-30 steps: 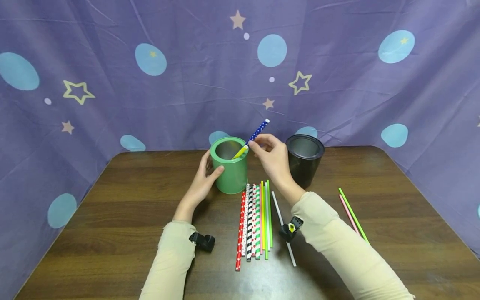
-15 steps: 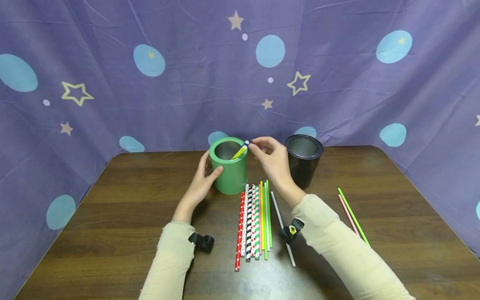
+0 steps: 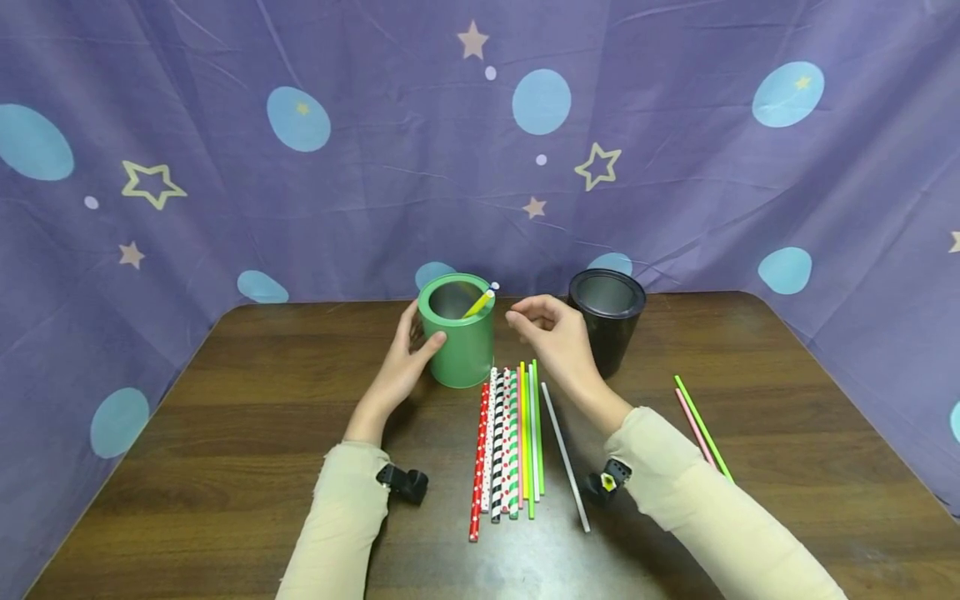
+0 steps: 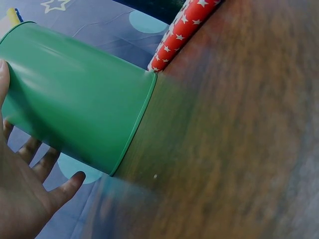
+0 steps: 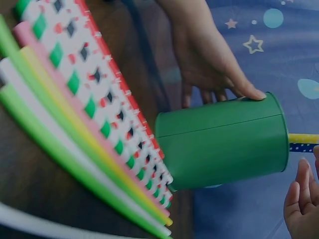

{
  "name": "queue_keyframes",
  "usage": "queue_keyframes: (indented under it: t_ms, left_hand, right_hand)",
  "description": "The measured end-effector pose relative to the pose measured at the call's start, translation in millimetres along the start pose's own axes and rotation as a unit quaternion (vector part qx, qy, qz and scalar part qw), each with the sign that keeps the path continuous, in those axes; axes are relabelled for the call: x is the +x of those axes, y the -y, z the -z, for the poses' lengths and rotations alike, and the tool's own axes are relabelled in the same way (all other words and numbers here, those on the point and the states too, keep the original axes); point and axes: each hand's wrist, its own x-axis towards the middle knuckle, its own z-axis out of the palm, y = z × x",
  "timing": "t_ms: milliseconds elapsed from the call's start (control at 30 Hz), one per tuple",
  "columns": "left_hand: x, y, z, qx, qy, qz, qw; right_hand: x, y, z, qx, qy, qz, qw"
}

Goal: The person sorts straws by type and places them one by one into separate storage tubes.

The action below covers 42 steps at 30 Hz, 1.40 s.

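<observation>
My left hand (image 3: 399,362) holds the green can (image 3: 462,354) by its side, thumb at the front and the other fingers round the far left. Two paper straws lean in the can against its right rim: a yellow straw (image 3: 478,305) and a blue straw with white dots (image 5: 301,148). Only the tips of both stick out. My right hand (image 3: 558,343) is just right of the can, apart from it, fingers loosely bent with nothing between them. In the right wrist view, the right fingertips (image 5: 303,172) show beside the straw ends.
A black can (image 3: 606,337) stands behind my right hand. Several patterned and plain straws (image 3: 513,442) lie side by side before the green can. A single white straw (image 3: 566,458) lies right of them. Farther right are a pink straw (image 3: 696,425) and a green straw (image 3: 703,429).
The blue dotted straw slid down into the green can, and my right hand let go of it. That hand then drew back right and slightly down. My left hand stayed on the can.
</observation>
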Motion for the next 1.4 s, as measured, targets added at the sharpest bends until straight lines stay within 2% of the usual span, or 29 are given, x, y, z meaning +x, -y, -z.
queue_keyframes:
  t_ms: [333, 567, 733, 833, 1100, 1400]
  left_hand:
    - [0.1, 0.6, -0.3, 0.004, 0.001, 0.001, 1.0000]
    - [0.4, -0.8, 0.6, -0.004, 0.007, 0.009, 0.9999]
    - [-5.9, -20.2, -0.2, -0.004, 0.013, 0.017, 0.9998]
    - [-10.0, -32.5, -1.4, -0.001, 0.015, 0.015, 0.9998]
    - [-10.6, -31.5, -1.4, -0.007, 0.016, 0.012, 0.9998]
    - [-10.1, -32.1, -1.7, -0.003, 0.018, 0.013, 0.9997]
  right_hand:
    - [-19.1, -28.4, 9.0, -0.073, 0.065, -0.062, 0.9932]
    - [-30.1, -48.3, 10.0, -0.072, 0.098, -0.099, 0.9877]
    - [-38.2, -57.4, 11.3, -0.086, 0.118, -0.122, 0.9817]
    - [-43.0, -62.1, 13.2, -0.103, 0.133, -0.126, 0.9776]
    - [-52.4, -70.1, 13.7, -0.102, 0.173, -0.094, 0.9752]
    - [-41.8, -72.1, 11.0, -0.140, 0.159, -0.088, 0.9734]
